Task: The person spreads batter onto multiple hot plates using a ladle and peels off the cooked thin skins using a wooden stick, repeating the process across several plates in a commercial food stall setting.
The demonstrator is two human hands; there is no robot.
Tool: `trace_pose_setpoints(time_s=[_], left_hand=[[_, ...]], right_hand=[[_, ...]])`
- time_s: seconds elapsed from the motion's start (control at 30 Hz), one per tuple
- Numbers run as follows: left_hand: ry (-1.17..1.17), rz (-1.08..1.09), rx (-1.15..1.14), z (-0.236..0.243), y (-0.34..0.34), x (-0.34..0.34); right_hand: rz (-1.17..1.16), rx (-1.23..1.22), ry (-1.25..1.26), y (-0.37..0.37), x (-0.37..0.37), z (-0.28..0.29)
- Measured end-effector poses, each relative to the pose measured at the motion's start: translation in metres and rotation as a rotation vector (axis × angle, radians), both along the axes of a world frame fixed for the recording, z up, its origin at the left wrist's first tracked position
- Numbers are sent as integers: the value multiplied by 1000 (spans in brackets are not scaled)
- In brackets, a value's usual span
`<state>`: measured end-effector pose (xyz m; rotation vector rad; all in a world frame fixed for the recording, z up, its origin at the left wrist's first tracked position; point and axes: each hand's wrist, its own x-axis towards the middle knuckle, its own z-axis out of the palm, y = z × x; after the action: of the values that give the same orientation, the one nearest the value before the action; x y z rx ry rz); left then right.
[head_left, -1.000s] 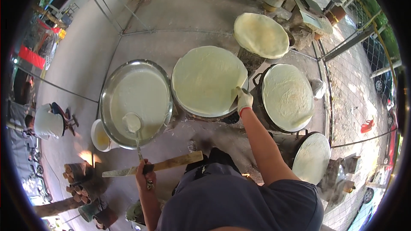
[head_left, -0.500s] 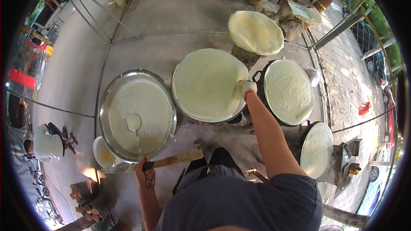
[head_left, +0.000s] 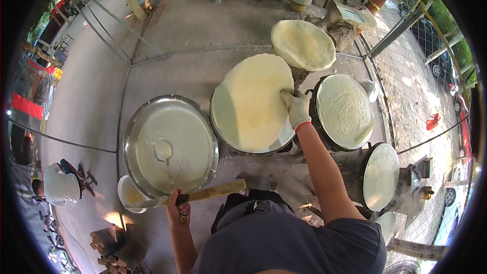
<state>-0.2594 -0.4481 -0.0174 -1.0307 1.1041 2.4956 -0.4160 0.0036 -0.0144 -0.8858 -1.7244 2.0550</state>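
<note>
The gloved right hand is pressed flat, fingers spread, on the pale sheet, steadying it; a bamboo stick is gripped by the left hand, kept ready.

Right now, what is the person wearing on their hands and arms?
The right hand wears a whitish fabric glove with a red cuff edge. The left hand is bare, with something small and dark at the wrist, too small to identify. Both forearms are uncovered below short dark grey sleeves.

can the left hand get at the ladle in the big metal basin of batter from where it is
Probably yes. The left hand grips a long wooden stick at the near rim of the round metal basin, and the thin metal ladle handle slants toward it with nothing between, though the hand is full.
</note>
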Motion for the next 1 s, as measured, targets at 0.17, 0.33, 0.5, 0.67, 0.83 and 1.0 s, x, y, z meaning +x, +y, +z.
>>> trace_pose_setpoints(time_s=[0.17,0.33,0.5,0.67,0.83,1.0], left_hand=[[-33,-3,-21,2,19,-1],[-24,-81,-60,-1,61,-1],[18,-80,46,2,121,4],[62,-66,102,5,185,-6],[56,-129,114,29,254,-15],[32,-211,121,49,283,-20]], right_hand=[[-129,-65,60,12,28,-12],[-281,-354,81,91,68,-109],[-261,42,-206,161,80,-48],[-503,-57,86,318,182,-50],[-619,378,-568,419,235,-114],[-564,661,-811,411,231,-78]])
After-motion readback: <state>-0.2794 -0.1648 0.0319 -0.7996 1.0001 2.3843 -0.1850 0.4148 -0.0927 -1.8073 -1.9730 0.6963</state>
